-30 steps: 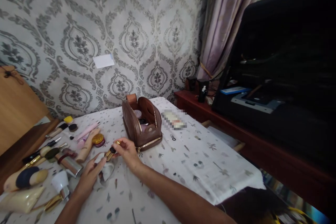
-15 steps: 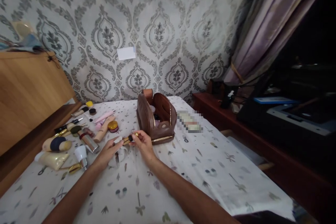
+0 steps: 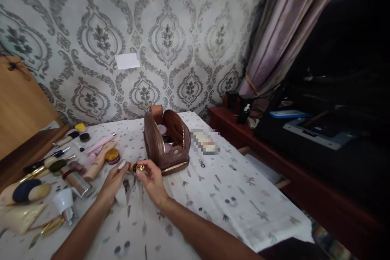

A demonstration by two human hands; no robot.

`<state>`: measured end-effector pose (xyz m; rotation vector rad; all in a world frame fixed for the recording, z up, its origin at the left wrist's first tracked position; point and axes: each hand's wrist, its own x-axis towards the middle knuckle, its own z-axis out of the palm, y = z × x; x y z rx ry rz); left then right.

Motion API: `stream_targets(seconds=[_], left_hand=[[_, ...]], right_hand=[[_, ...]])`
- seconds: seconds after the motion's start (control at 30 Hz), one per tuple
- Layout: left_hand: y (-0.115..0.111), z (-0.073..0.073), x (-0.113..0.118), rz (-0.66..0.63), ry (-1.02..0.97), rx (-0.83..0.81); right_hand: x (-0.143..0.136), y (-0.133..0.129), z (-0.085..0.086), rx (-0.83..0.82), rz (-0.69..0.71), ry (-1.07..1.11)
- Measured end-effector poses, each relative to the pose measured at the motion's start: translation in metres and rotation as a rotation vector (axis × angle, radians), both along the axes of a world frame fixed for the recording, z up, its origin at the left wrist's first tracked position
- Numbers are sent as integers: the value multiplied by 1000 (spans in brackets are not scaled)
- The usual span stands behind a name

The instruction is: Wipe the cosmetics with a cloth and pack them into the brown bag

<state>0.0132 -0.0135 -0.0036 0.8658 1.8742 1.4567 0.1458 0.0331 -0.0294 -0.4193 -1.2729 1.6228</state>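
My right hand (image 3: 153, 179) pinches a small gold and black cosmetic item (image 3: 137, 167) in front of the brown bag. Close beside it, my left hand (image 3: 113, 183) is closed on a white tissue or wipe (image 3: 121, 195) that hangs below the fingers. The brown leather bag (image 3: 154, 142) stands unzipped, with several items inside it. A gold-lidded jar (image 3: 112, 155) sits just beyond my left hand.
Several cosmetics lie at the left, among them a white bottle (image 3: 64, 203), a cream tube (image 3: 22, 216) and a pink tube (image 3: 102, 142). A blurred flat item (image 3: 206, 142) lies right of the bag. A dark red desk (image 3: 225, 126) stands at the right.
The view has shifted right and closer, so the bag and cosmetics appear further left. The small gold and black item now points more sideways in my right hand.
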Motion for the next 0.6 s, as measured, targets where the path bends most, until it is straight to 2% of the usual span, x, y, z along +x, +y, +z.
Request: stream_targets(seconds=[0.1, 0.23, 0.3, 0.37, 0.47, 0.53, 0.6], left_hand=[[-1, -2, -4, 23, 25, -51], [-4, -6, -13, -46, 49, -49], [-5, -10, -16, -11, 45, -37], [-6, -13, -17, 10, 35, -32], [-7, -13, -19, -26, 56, -35], [-8, -9, -19, -38, 117, -48], [-10, -6, -19, -36, 196, -19]], right_hand=[[6, -3, 6, 115, -13, -55], [14, -10, 16, 291, -18, -139], [17, -12, 19, 385, -12, -152], [18, -12, 18, 483, -6, -140], [17, -10, 12, 601, 21, -113], [17, -7, 9, 657, 52, -159], [19, -5, 7, 719, 145, -271]])
